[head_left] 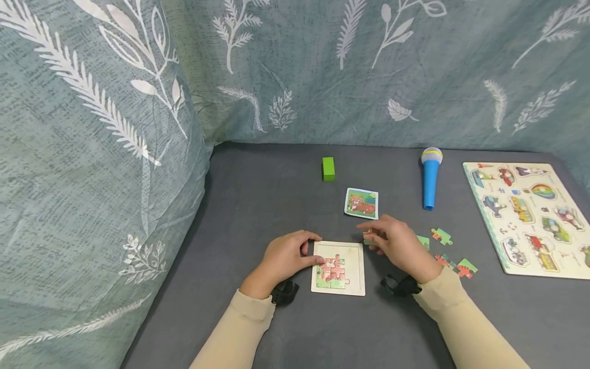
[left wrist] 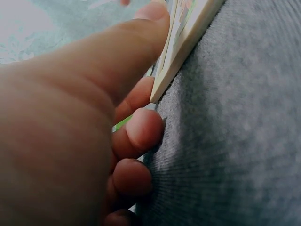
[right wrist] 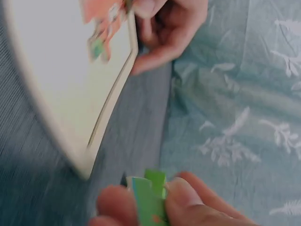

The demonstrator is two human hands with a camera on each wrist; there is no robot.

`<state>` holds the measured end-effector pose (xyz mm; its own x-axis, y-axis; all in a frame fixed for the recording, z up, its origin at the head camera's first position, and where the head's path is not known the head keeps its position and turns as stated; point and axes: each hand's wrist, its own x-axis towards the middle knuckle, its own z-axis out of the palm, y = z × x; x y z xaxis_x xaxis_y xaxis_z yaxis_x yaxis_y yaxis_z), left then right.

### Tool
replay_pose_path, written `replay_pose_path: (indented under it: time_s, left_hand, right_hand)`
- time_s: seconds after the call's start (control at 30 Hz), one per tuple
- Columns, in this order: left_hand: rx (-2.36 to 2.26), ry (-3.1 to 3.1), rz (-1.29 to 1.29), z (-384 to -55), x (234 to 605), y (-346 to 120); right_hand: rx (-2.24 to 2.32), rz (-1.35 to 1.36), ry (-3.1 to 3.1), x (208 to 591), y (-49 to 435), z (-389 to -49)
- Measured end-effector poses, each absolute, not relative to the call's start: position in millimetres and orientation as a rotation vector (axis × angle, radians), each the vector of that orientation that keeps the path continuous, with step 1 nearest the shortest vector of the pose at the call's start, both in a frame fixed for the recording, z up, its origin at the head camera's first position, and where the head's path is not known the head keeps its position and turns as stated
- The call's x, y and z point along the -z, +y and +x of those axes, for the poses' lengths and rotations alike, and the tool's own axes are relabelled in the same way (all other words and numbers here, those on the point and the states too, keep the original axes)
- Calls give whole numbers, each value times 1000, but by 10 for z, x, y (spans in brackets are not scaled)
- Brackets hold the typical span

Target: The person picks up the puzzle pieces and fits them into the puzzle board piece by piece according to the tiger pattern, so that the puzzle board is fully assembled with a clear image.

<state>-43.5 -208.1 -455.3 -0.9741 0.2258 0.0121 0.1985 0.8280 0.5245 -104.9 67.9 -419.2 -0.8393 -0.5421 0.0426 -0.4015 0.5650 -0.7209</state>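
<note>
A square wooden puzzle tray point(head_left: 352, 266) lies on the dark cloth, with several joined jigsaw pieces point(head_left: 332, 272) in its lower left part. My left hand point(head_left: 288, 256) holds the tray's left side; the left wrist view shows the thumb point(left wrist: 136, 37) on the rim and curled fingers beside it. Just right of the tray, my right hand point(head_left: 401, 243) pinches a green jigsaw piece point(right wrist: 148, 205) between thumb and fingertips. Several loose jigsaw pieces point(head_left: 467, 267) are scattered beside and behind that hand, some partly covered by it. Beyond the tray lies a picture card point(head_left: 361, 203) of a tiger-like animal.
A green block point(head_left: 329, 169) stands farther back. To its right lies a blue toy microphone point(head_left: 430, 179). A large board with vehicle pictures point(head_left: 530, 220) occupies the table's right side. Patterned teal fabric point(head_left: 299, 72) hangs along the back and left.
</note>
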Motion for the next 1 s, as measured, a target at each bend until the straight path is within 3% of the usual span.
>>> replay_pose_path:
  time_s: [0.5,0.77,1.0]
  left_hand:
    - [-795,2917,390,-441,4542,-2099]
    - [-793,2895,410,-441,4542,-2085]
    - [-802,2904,407,-437,4543,-2096]
  right_hand:
    - [1107,-1051,2407,4255,255,-1043]
    - [1118,-906,2368,4330,60,-1054]
    - [1024,-974,2465,4346,-61,-1017]
